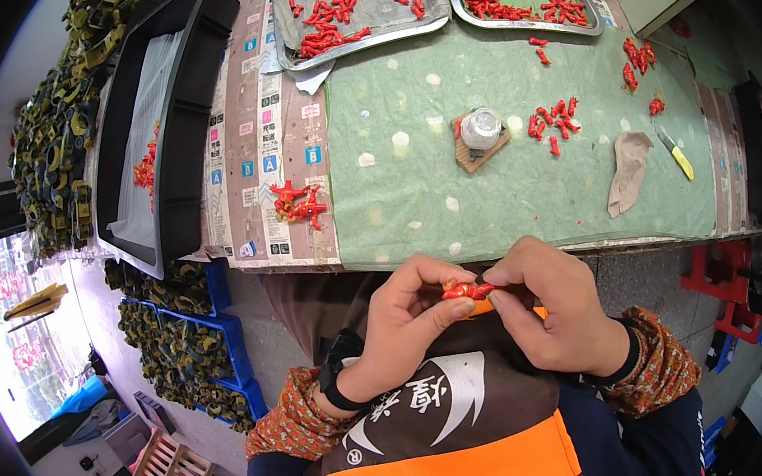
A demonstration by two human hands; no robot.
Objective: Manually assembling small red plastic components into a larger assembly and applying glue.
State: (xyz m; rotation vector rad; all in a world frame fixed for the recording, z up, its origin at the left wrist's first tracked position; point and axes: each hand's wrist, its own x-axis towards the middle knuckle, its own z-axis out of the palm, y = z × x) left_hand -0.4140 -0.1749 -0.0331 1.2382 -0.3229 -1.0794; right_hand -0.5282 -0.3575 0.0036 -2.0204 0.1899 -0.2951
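Observation:
Between my two hands, just off the table's near edge, is a small red figure-like piece (465,291) with yellowish marks. My left hand (406,317) pinches one end of it between thumb and fingers, and my right hand (558,308) pinches the other end. Fingertips cover parts of the piece. On the green cloth beyond my hands stands a small clear container (480,129) on a wooden block (467,162). Right of it lies a loose group of small red pieces (554,123). A few joined red and yellow pieces (297,203) sit to the left of the cloth.
Two metal trays (366,44) of red pieces stand at the far side. A black bin (186,130) is at the left. A yellow-handled knife (680,162) and a beige rag (627,173) lie at the right. Blue crates (239,353) and red stools (722,277) stand below the table.

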